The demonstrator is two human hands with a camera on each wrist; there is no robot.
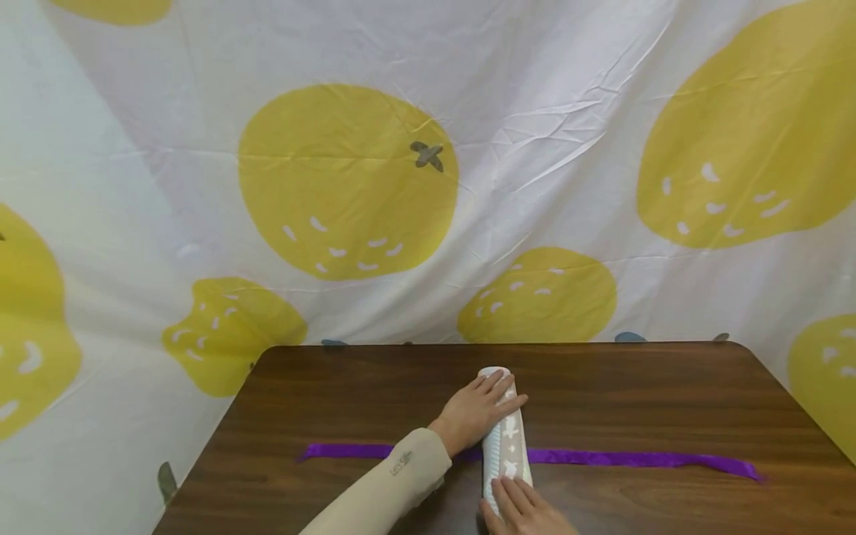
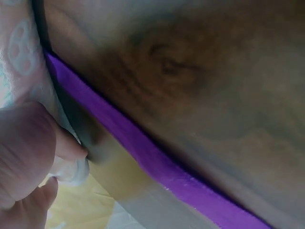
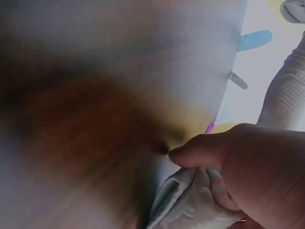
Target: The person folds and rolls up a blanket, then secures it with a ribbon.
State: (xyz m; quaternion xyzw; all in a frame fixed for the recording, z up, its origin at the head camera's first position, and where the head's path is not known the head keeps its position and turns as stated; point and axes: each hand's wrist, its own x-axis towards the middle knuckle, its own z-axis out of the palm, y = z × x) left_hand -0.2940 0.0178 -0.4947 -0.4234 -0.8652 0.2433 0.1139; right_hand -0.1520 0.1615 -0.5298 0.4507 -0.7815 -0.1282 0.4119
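Note:
A long, narrow folded cloth (image 1: 511, 446), white and beige with pale printed shapes, lies lengthwise on the table. It crosses over a purple ribbon (image 1: 602, 458), which sticks out on both sides. My left hand (image 1: 475, 412) rests on the far end of the cloth, fingers straight and spread across it. On the near end lies my right hand (image 1: 524, 509), fingers laid over the cloth. The left wrist view shows the cloth's pinkish printed side (image 2: 21, 52) beside the ribbon (image 2: 138, 148). Loose layered folds (image 3: 176, 205) show under my right hand (image 3: 262, 162) in the right wrist view.
The dark wooden table (image 1: 361, 394) has rounded far corners. Behind it and at the left hangs a white curtain (image 1: 535, 89) printed with yellow fruit. The ribbon's ends reach well out to the left and right.

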